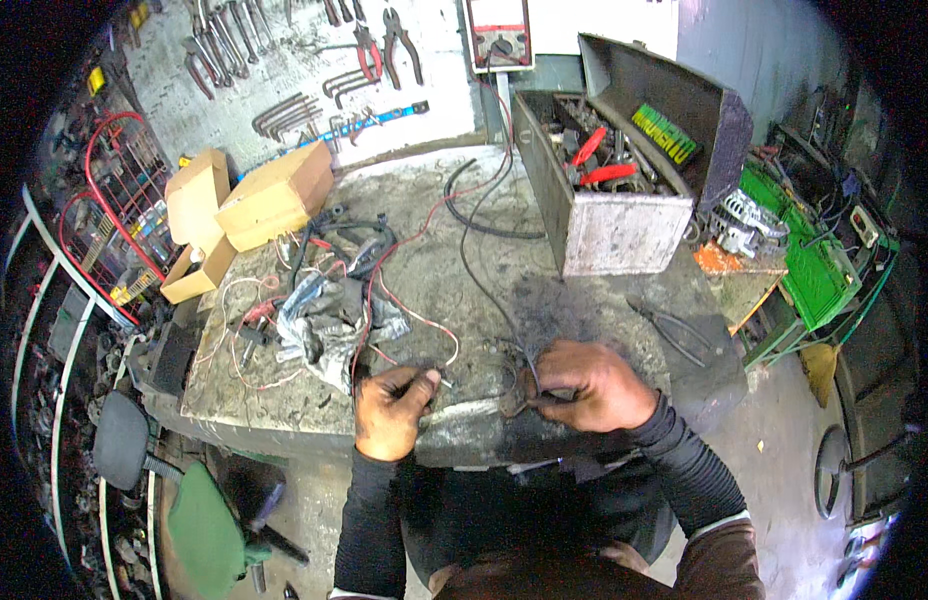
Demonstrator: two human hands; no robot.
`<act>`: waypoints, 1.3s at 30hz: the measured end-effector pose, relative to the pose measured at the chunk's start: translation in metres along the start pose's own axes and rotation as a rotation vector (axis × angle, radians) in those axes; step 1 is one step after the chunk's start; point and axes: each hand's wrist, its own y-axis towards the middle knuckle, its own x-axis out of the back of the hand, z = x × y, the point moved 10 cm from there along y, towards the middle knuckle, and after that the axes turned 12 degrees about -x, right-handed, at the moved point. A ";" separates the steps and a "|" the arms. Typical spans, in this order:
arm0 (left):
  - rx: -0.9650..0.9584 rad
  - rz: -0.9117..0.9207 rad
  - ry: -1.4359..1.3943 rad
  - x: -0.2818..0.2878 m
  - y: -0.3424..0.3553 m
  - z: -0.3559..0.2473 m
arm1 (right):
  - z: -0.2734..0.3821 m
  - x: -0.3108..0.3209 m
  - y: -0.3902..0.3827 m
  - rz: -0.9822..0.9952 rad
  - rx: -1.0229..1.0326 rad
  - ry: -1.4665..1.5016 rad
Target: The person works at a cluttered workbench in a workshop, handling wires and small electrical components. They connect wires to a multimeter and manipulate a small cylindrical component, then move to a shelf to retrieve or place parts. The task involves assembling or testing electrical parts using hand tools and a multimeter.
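Note:
My left hand [389,412] is closed in a pinch near the front edge of the worktable. A red test lead [388,262] runs down into it, and a small pale tip shows past the thumb. To its right, my right hand [596,388] is also closed, with a black test lead [482,285] reaching its fingers. A small dark piece by those fingertips is too unclear to name. Both leads come from a multimeter [499,45] hung on the wall. A crumpled grey rag [324,325] lies just beyond my left hand.
An open metal toolbox [624,235] stands at the back right, pliers [672,328] lying nearer. Cardboard boxes [276,197] and tangled wires [246,370] occupy the left side. Hand tools [402,48] hang on the wall board. A green stool [204,520] stands below left.

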 end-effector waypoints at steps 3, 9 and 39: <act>-0.014 0.014 0.006 0.002 0.000 0.007 | 0.001 -0.007 0.000 0.021 0.042 -0.020; -0.009 0.022 0.052 0.002 0.001 0.005 | 0.006 -0.001 0.001 0.002 0.051 0.038; -0.009 0.025 0.140 0.001 0.002 0.002 | 0.024 -0.038 0.001 0.153 0.258 -0.321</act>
